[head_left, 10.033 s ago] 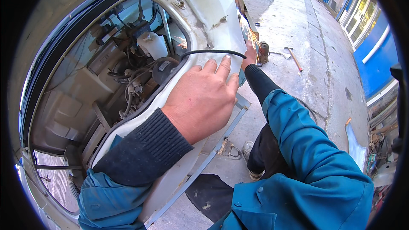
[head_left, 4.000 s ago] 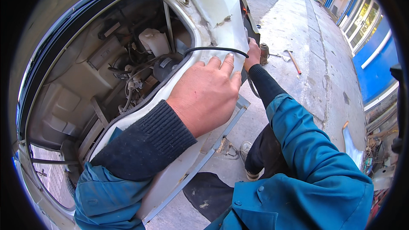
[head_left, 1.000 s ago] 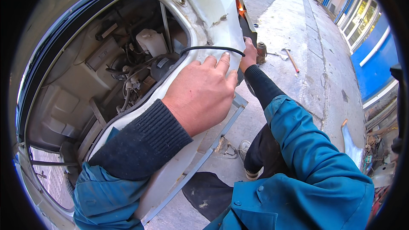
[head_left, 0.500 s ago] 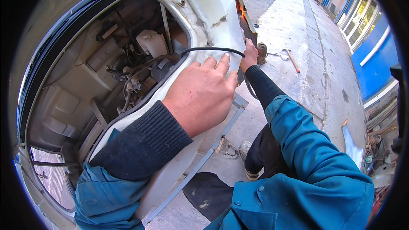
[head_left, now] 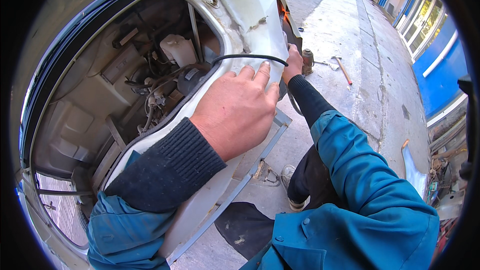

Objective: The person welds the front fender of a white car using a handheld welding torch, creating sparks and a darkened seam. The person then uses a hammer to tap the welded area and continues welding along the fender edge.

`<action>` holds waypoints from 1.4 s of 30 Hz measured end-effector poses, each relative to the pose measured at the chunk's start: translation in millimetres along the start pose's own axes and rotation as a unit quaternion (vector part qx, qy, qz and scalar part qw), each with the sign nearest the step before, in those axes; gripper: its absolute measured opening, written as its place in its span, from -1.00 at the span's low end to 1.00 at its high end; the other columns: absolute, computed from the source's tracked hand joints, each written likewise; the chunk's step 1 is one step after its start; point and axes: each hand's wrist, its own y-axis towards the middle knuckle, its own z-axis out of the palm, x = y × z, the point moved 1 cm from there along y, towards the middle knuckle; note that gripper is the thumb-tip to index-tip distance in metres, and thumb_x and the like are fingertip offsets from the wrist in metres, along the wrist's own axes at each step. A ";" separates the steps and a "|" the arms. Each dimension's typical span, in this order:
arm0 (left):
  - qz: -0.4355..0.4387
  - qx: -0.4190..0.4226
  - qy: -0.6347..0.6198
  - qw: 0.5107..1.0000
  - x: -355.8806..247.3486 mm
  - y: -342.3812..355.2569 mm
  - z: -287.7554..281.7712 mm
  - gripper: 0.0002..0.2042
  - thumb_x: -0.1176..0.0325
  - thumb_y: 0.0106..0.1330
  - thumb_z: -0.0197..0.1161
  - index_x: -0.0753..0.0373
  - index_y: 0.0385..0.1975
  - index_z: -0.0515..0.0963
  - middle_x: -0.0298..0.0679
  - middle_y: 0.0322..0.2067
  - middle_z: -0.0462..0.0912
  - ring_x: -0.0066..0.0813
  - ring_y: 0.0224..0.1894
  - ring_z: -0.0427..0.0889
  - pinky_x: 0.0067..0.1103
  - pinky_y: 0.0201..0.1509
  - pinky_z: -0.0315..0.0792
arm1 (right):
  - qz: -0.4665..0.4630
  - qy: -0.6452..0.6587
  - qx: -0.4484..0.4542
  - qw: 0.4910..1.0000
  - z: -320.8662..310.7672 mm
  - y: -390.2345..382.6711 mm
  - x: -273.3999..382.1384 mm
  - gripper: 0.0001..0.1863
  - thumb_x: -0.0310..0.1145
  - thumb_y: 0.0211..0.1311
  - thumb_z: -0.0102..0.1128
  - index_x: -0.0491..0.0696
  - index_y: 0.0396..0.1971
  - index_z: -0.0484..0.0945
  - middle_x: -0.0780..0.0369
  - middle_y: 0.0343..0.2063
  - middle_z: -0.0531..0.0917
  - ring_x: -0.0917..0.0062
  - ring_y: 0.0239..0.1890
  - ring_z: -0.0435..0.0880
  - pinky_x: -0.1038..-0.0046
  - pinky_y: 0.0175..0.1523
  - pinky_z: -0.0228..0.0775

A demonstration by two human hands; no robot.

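My left hand (head_left: 236,107) lies on the white car body panel (head_left: 255,25) with its fingers apart, the fingertips just below a thin black cord (head_left: 250,57). The cord bends across the panel from the rim of the open compartment (head_left: 125,65) to the panel's outer edge. Beyond that edge is my right hand (head_left: 294,66), reaching down along the outer side of the car body. Its fingers are mostly hidden behind the panel, so what they hold does not show. An orange glow (head_left: 283,13) appears farther along the same edge.
Inside the compartment sit a white plastic tank (head_left: 178,50) and hoses. On the concrete beyond my right hand stand a rusty bottle jack (head_left: 307,62) and a hammer (head_left: 344,71). A grey metal strip (head_left: 235,190) runs along the near side. Scrap parts (head_left: 447,170) lie far right.
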 end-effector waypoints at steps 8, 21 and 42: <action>-0.001 0.007 -0.006 1.000 -0.2 0.2 -0.7 -0.52 0.16 0.43 0.35 0.39 0.20 0.66 0.28 0.25 0.62 0.03 0.24 0.70 -0.27 0.27 0.63 | 0.002 0.007 0.012 1.000 -0.5 1.4 -2.3 -0.50 -0.10 0.51 0.33 -0.21 0.17 0.54 -0.17 -0.09 0.78 -0.08 0.06 0.78 0.08 0.17 0.62; 0.001 -0.004 -0.019 1.000 1.0 -0.2 -1.5 -0.52 0.17 0.41 0.37 0.38 0.20 0.65 0.27 0.25 0.63 0.02 0.22 0.70 -0.27 0.25 0.63 | -0.005 0.002 0.009 1.000 3.5 4.2 -6.0 -0.46 -0.06 0.54 0.26 -0.23 0.22 0.55 -0.19 -0.02 0.77 -0.08 0.12 0.76 0.08 0.22 0.60; -0.001 0.007 -0.009 1.000 0.2 0.2 -2.3 -0.52 0.18 0.41 0.35 0.39 0.21 0.65 0.29 0.28 0.60 0.06 0.26 0.68 -0.27 0.33 0.59 | 0.009 -0.005 0.014 1.000 6.1 7.3 -9.7 -0.43 0.04 0.58 0.20 -0.25 0.10 0.58 -0.22 -0.08 0.77 -0.12 0.07 0.77 0.03 0.17 0.62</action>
